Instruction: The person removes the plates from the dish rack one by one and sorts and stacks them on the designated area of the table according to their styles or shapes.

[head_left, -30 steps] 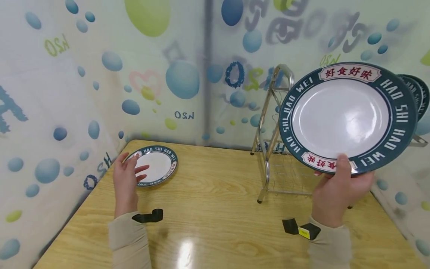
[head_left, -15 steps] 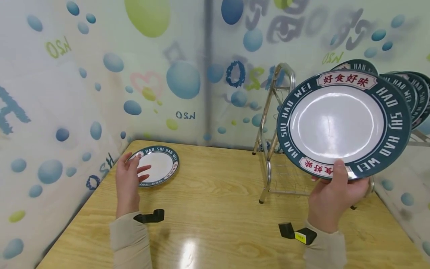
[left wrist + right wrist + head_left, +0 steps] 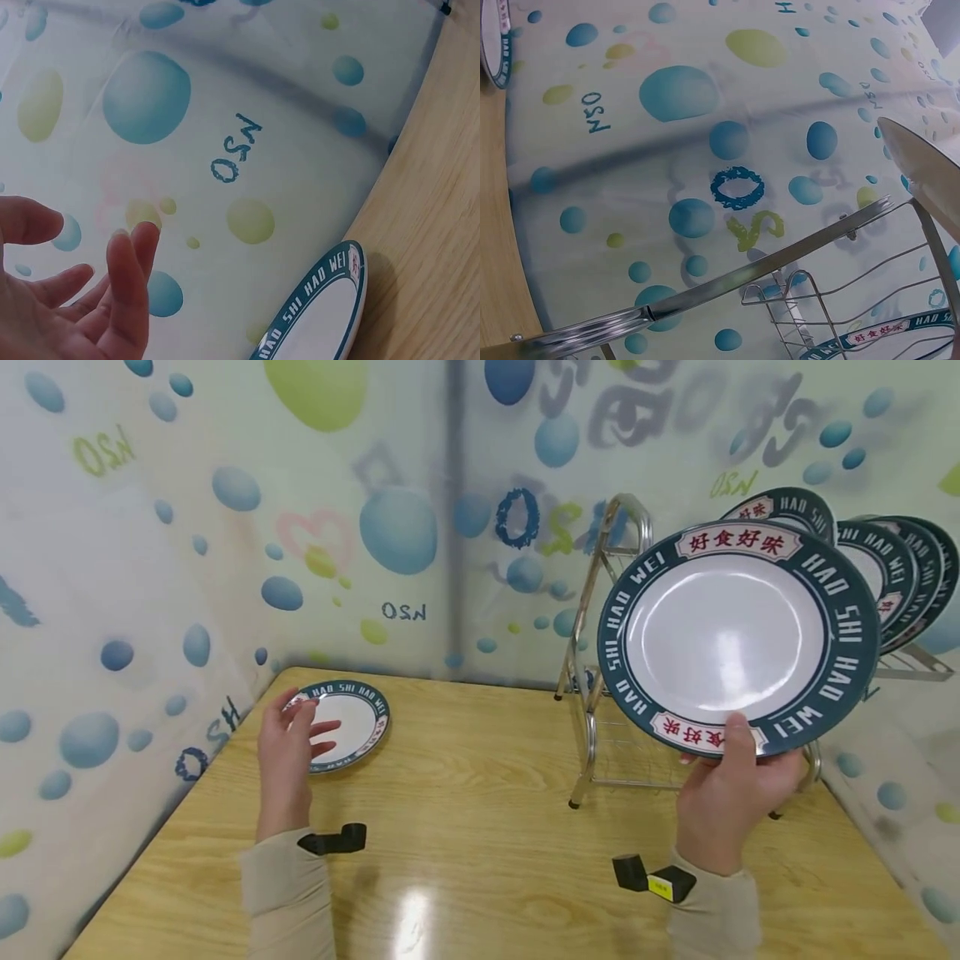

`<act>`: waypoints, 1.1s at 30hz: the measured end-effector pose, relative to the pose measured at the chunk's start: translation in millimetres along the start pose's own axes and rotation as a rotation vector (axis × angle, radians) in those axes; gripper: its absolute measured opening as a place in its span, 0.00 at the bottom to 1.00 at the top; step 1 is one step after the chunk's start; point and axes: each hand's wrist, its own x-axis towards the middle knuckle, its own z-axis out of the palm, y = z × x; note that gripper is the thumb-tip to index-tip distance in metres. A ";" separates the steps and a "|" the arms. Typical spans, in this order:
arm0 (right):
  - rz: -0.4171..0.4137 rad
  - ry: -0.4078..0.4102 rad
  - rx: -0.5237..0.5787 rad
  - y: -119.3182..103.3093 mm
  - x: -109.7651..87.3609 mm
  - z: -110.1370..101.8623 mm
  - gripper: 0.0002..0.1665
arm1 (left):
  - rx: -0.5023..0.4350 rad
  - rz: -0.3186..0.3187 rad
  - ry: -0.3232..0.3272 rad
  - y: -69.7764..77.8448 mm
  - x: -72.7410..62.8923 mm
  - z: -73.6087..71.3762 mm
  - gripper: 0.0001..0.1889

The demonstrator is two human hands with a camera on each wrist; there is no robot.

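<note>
My right hand (image 3: 731, 806) holds a white oval plate (image 3: 723, 635) with a dark green lettered rim, its thumb over the lower rim. The plate is raised and tilted toward me, in front of a metal rack (image 3: 588, 743); its pale underside (image 3: 922, 176) edges into the right wrist view. My left hand (image 3: 287, 760) holds nothing, its fingers (image 3: 127, 292) loosely bent and apart. In the head view it overlaps the near left part of a matching plate (image 3: 352, 727) on the table; whether they touch cannot be told.
Several matching plates (image 3: 873, 560) lean on the rack's upper level at the right, partly behind the held plate. Below is a wire shelf (image 3: 637, 752). The wooden table (image 3: 465, 827) meets patterned walls (image 3: 495, 635) at the back and sides.
My right hand has moved left and slightly down with the plate, uncovering more of the plates on the rack. The left hand has hardly moved. The head view has shifted slightly.
</note>
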 end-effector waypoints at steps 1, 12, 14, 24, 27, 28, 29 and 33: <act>0.006 -0.007 -0.006 0.4 -0.2 -0.5 0.26 | 0.017 0.004 -0.013 0.3 -0.5 1.5 0.26; 0.046 -0.011 -0.049 6.2 -2.8 -4.5 0.24 | 0.165 0.060 -0.112 -1.5 -6.7 24.8 0.25; 0.049 -0.003 -0.065 7.9 -3.5 -5.3 0.24 | 0.183 0.070 -0.125 -1.0 -7.7 28.0 0.25; 0.106 -0.047 -0.104 12.6 -7.2 -7.1 0.24 | 0.200 0.109 -0.191 1.5 -14.2 43.6 0.26; 0.107 -0.059 -0.119 13.6 -7.3 -8.2 0.24 | 0.193 0.127 -0.225 1.8 -17.9 48.8 0.26; 0.108 -0.058 -0.123 14.0 -7.3 -8.7 0.23 | 0.193 0.134 -0.238 2.0 -19.3 50.6 0.26; 0.110 -0.060 -0.126 14.4 -7.2 -9.2 0.23 | 0.190 0.138 -0.254 2.1 -20.4 52.3 0.26; 0.127 -0.065 -0.153 14.4 -6.7 -10.5 0.23 | 0.205 0.144 -0.308 1.1 -22.1 56.7 0.26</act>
